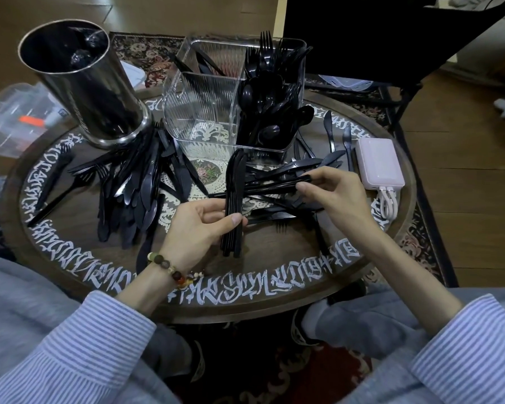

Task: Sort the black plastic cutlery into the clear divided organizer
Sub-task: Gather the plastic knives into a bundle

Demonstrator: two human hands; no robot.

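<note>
Head view: the bundle of knives stands nearly upright in the left hand, blades pointing away toward the clear organizer, fingers and thumb curled round its handles. The right hand pinches 1 black piece lying crosswise, left to right. Loose cutlery crowds the round table; a steel canister stands left, a power bank near the right edge.
</note>
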